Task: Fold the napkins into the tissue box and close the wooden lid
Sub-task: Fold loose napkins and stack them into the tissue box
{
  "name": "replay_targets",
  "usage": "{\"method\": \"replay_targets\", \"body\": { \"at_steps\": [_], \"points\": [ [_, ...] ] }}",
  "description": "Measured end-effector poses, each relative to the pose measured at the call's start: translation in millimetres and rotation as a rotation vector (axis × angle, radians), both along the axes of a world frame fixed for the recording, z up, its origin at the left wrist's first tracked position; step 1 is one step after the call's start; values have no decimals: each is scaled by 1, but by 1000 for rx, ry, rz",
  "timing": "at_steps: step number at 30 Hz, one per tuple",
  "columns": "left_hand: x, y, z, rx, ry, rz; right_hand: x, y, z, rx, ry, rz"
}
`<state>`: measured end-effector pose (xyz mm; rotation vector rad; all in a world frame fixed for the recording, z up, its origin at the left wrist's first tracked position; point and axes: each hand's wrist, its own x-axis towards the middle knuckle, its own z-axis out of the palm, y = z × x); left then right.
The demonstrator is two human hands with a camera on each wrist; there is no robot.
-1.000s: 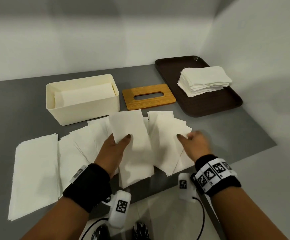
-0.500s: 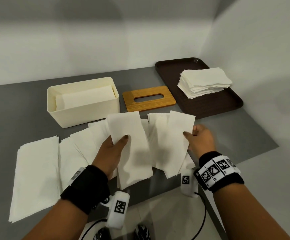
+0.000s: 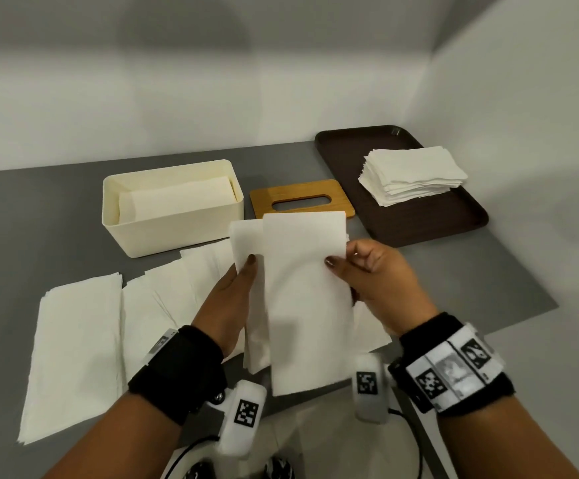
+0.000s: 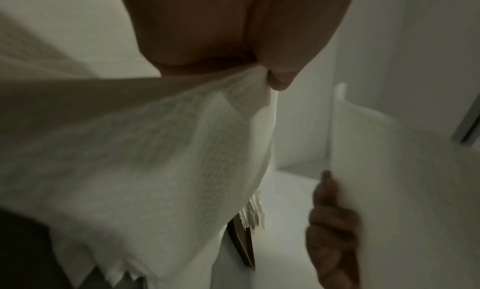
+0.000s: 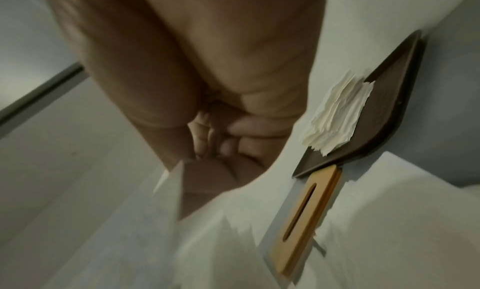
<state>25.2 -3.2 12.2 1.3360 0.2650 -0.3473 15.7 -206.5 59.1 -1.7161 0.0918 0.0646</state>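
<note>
My left hand [image 3: 236,288] grips a folded white napkin [image 3: 246,243] above the table, thumb on top. My right hand [image 3: 360,271] pinches a second folded napkin [image 3: 305,299], which lies over the first. In the left wrist view the left hand's napkin [image 4: 155,149] hangs below my palm, and the right hand's fingers [image 4: 332,221] show behind the other sheet. The cream tissue box [image 3: 177,233] stands open at the back left with napkins inside. The wooden lid [image 3: 302,202] with its slot lies flat beside it, also the lid [image 5: 306,217] in the right wrist view.
Several folded napkins [image 3: 77,344] lie spread in a row across the grey table's [image 3: 22,236] front left. A dark brown tray [image 3: 454,216] at the back right carries a stack of napkins [image 3: 412,174]. White walls close the back and right side.
My right hand picked a napkin off the table and brought it left over the one in my left hand. Both hands rose a little and came together.
</note>
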Motion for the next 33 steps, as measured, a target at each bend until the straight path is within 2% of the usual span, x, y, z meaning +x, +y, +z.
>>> {"method": "replay_targets", "body": {
  "at_steps": [6,10,12,14,17,19,21,22,23,25,28,30,33],
  "points": [
    [-4,0,5,-4,-1,55,11,32,-17,-343,-52,-44],
    [-8,3,6,24,-66,-20,12,49,-18,-480,-125,-66],
    [-9,5,2,18,-100,-25,12,53,-18,-458,-97,-115],
    [-9,6,2,-6,-119,-30,10,52,-21,-398,8,-150],
    [-14,3,4,-30,-104,-76,2,53,-23,-183,192,-54],
    [-15,4,7,14,-160,-92,5,61,-26,-19,247,6],
    [-13,13,10,22,-186,-78,7,71,-21,30,246,54],
    [-10,67,18,18,-246,11,23,123,-4,55,242,144],
    [-8,70,18,23,-268,-11,25,120,2,113,241,149],
    [-2,79,20,111,-320,-103,35,116,14,183,200,214],
    [-2,83,20,259,-323,-282,44,98,19,116,173,264],
    [-2,85,19,255,-282,-354,48,92,22,37,129,256],
    [-3,103,13,293,-235,-405,58,92,26,44,47,174]
  ]
}}
